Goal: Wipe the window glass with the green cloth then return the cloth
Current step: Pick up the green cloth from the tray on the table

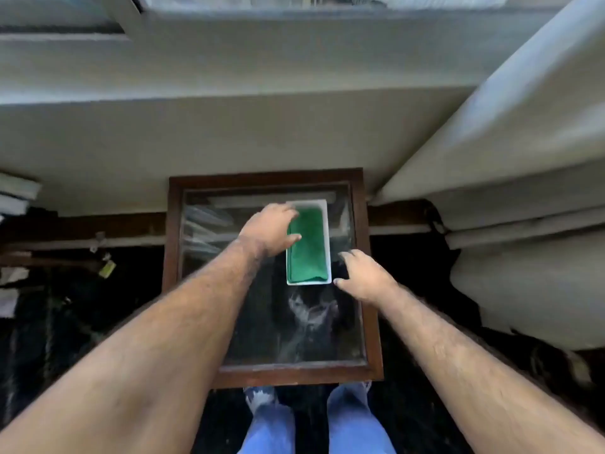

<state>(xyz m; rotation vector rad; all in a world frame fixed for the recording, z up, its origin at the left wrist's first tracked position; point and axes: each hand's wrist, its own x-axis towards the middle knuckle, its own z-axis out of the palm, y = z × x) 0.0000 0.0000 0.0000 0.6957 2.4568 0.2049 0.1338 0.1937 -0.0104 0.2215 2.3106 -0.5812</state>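
Observation:
A folded green cloth (308, 249) lies in a white rectangular tray (324, 204) on a glass-topped wooden table (373, 322). My left hand (268, 231) reaches over the tray's left rim, fingers spread, thumb resting on the cloth's left side; it has no grip on the cloth. My right hand (363, 276) hovers just right of the tray's near corner, fingers apart and empty. The window glass (294, 0) shows only as a strip at the top edge, above a pale sill.
A pale wall and deep sill (229, 77) run across the back. A light curtain (523, 142) hangs at the right. Dark floor surrounds the table, with clutter at the left (19, 273). My legs in blue jeans (314, 424) stand at the table's near edge.

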